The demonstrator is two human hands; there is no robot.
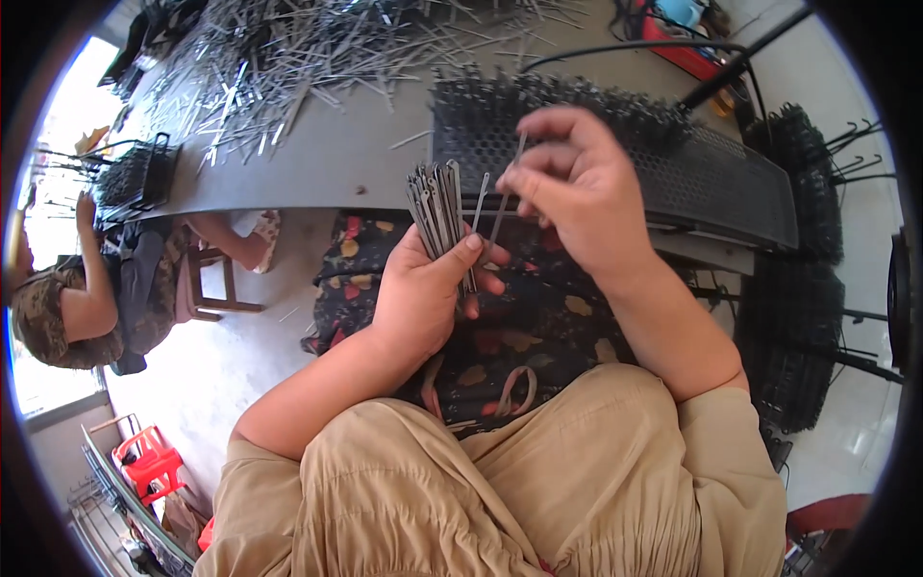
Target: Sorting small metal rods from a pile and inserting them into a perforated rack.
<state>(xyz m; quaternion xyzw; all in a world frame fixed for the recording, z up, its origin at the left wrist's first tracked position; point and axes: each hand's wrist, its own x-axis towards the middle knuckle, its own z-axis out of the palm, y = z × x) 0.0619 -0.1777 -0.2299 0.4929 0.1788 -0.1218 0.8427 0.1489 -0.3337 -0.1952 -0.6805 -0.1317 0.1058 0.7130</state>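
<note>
My left hand [415,288] is closed around an upright bundle of thin grey metal strips [439,207], their upper ends pierced with small holes. One strip [482,200] leans apart from the bundle beside my left thumb. Just right of it, my right hand [591,197] is raised with thumb and fingers pinched on a single thin metal strip [496,221], which slants down toward the fingers of my left hand. The right fingertips are slightly blurred. Both hands are above my lap, in front of the table edge.
Loose metal strips [288,67] are heaped across the grey table [279,178]. A black perforated rack [615,178] at its right bears rows of small dark pieces. Laden black racks [788,337] stand at my right. A co-worker [72,298] sits at the left, near a red stool [152,460].
</note>
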